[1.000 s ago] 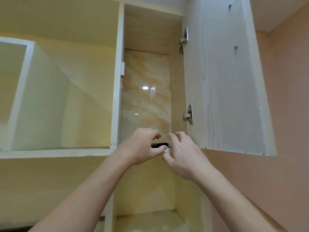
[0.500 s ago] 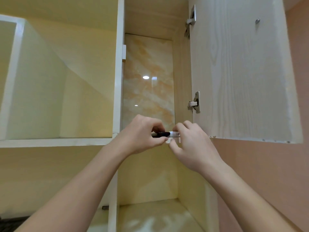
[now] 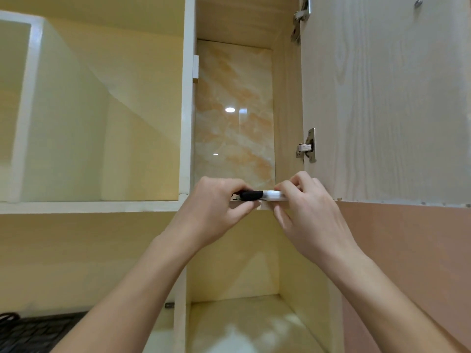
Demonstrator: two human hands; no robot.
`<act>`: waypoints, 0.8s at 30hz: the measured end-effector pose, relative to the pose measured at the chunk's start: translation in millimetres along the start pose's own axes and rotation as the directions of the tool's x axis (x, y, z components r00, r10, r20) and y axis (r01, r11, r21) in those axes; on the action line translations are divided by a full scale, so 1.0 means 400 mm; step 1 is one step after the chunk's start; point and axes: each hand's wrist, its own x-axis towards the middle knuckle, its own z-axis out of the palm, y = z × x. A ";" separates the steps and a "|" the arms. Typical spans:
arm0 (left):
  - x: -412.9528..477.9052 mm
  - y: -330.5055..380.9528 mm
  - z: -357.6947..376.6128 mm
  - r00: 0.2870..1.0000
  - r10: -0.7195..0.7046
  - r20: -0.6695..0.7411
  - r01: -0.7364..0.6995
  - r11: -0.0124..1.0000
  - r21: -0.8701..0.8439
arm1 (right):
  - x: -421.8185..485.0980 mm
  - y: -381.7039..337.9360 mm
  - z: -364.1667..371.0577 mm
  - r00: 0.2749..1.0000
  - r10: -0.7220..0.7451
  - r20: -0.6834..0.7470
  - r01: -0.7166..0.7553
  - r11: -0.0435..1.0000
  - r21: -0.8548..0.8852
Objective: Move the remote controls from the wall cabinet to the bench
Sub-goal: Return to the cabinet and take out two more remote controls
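Two remote controls lie end-on at the front lip of the narrow wall cabinet shelf [image 3: 265,206]. The black remote [image 3: 251,195] is on the left and the white remote [image 3: 274,195] on the right, side by side. My left hand [image 3: 216,212] pinches the black remote's near end between thumb and fingers. My right hand [image 3: 308,212] grips the white remote's right end. Most of both remotes is hidden behind the shelf edge and my fingers.
The cabinet door [image 3: 382,98] stands open to the right, with two metal hinges [image 3: 307,146]. A marble-patterned back panel [image 3: 234,110] fills the compartment. A wide open cabinet section [image 3: 102,110] lies left. Below is a lower niche [image 3: 237,322], and a dark mesh object [image 3: 33,332] at bottom left.
My view has tilted so the cabinet sits lower and closer. Both hands have closed around the remotes' ends, and the white remote now shows beside the black one.
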 end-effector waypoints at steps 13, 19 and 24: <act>-0.030 0.066 0.008 0.976 -0.188 -0.114 0.178 0.980 -0.094 | -0.031 -0.013 -0.015 0.939 0.315 0.135 -0.339 0.792 0.507; -0.003 0.105 0.020 0.855 -0.502 0.127 0.501 0.741 -0.446 | 0.010 -0.021 -0.031 0.739 0.487 0.465 -0.639 0.290 0.713; 0.002 0.114 0.033 0.798 -0.566 0.208 0.547 0.534 -0.644 | 0.020 -0.016 -0.024 0.686 0.452 0.570 -0.678 0.112 0.726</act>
